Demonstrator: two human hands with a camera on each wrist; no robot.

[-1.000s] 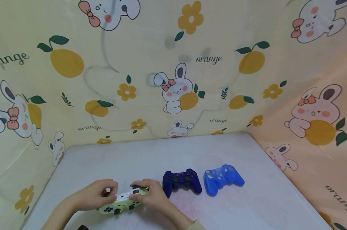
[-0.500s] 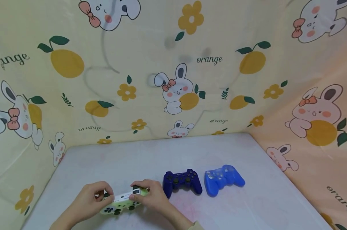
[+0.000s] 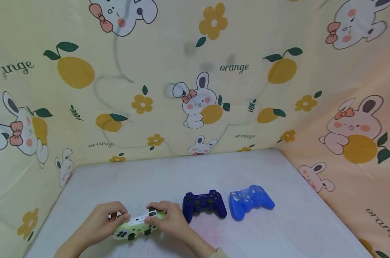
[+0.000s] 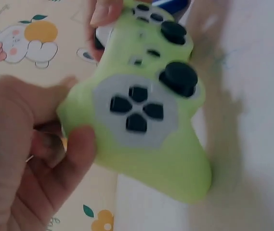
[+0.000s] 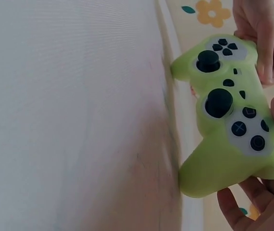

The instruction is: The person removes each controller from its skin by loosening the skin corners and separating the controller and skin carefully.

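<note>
A white game controller (image 3: 138, 221) in a light green rubbery sleeve (image 4: 151, 166) is held between both hands, tilted so its top edge faces up. My left hand (image 3: 102, 222) pinches the sleeve at the shoulder on the directional-pad end, thumb at the near side and fingers curled behind. At the other end my right hand (image 3: 170, 218) grips the shoulder-button corner between thumb and fingers. White casing shows along the top edge, outside the sleeve. Black sticks and buttons come through the sleeve's openings in the right wrist view, where the sleeve's front (image 5: 223, 163) is fully seen.
A dark blue controller (image 3: 204, 204) lies to the right of my right hand. Beyond it is a bright blue controller-shaped sleeve (image 3: 251, 201). All are on a white table (image 3: 272, 236), with a patterned cloth (image 3: 162, 71) hanging behind and at the sides.
My left hand has shifted slightly and its fingers have come down onto the controller's left shoulder. A dark thing at the bottom edge has left view. My right hand keeps its hold.
</note>
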